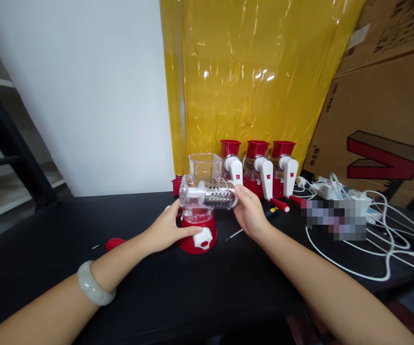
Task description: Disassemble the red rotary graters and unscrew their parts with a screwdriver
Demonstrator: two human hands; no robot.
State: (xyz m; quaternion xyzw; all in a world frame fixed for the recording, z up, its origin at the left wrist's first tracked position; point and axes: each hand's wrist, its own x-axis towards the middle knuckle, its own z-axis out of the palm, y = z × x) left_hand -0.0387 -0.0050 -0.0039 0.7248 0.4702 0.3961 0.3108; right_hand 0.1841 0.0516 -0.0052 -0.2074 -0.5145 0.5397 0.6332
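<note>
A rotary grater with a red base [188,244], a white knob [203,238] and a clear plastic housing [206,165] stands upright on the black table. My left hand [165,227] grips it from the left, thumb on the knob and fingers partly hidden behind the body. In my right hand [249,208] is the end of a perforated metal grating drum [221,193], pinched between thumb and fingers. The drum lies level, partly inside the housing's round opening; how deep it sits is hard to tell through the clear plastic.
Behind stand three assembled graters with red hoppers [257,147] and white cranks [266,177]. A screwdriver [236,234] lies near my right hand, a red handle [115,243] at left. White cables [386,258] crowd the right side. A large carton [383,105] leans behind.
</note>
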